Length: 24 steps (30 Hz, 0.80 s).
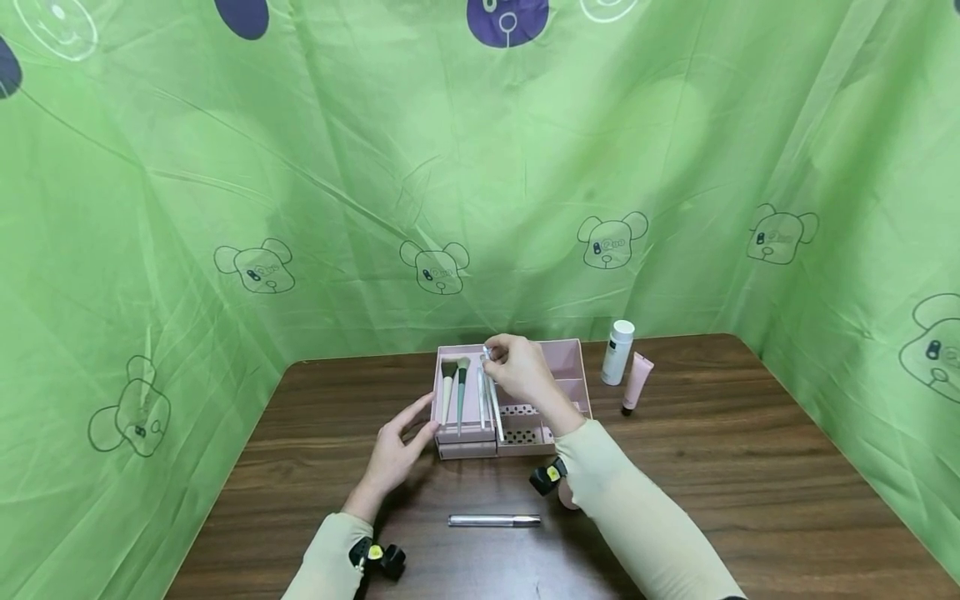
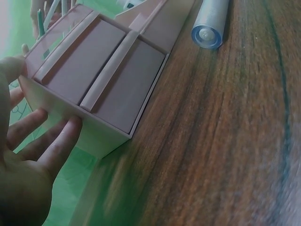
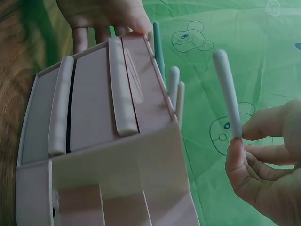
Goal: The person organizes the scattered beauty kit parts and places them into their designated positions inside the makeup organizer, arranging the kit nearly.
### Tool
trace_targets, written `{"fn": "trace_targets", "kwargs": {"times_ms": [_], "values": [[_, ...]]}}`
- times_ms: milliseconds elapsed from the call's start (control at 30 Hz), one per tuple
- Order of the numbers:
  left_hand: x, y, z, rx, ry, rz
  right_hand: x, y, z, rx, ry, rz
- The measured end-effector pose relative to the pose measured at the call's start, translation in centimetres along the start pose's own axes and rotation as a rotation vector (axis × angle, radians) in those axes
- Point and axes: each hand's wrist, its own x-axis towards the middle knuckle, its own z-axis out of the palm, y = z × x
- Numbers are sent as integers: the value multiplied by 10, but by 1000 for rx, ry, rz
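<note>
A pink cosmetics organizer [image 1: 468,451] with two drawers stands on the table, several makeup brushes [image 1: 461,392] lying in its upper left tray. My left hand [image 1: 395,450] rests against its left side, fingers fairly straight; in the left wrist view the fingertips [image 2: 73,123] touch the side wall and the thumb is at the top edge. Over the tray, my right hand [image 1: 519,367] pinches a slim white-handled makeup brush [image 3: 226,82] between thumb and fingers. The handle points toward the front of the organizer, and the fingers cover part of the brush.
A silver pen-like tube [image 1: 493,521] lies in front of the organizer. To its right stand a white bottle [image 1: 617,353] and a pink squeeze tube [image 1: 637,383]. A round pink item [image 1: 567,495] shows partly behind the right sleeve. Green curtains [image 1: 360,208] surround the wooden table [image 1: 300,467].
</note>
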Motion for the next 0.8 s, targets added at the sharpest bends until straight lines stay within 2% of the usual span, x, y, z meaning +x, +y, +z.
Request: {"fn": "trace_targets", "kwargs": {"times_ms": [167, 433, 600, 800], "values": [[0, 0, 0, 3, 0, 2, 4, -6, 8, 8, -7, 4], [0, 0, 1, 4, -4, 1, 11, -16, 18, 11, -14, 73], [0, -1, 1, -1, -10, 4, 14, -11, 24, 6, -3, 82], [0, -4, 0, 2, -7, 5, 13, -6, 23, -1, -3, 74]]}}
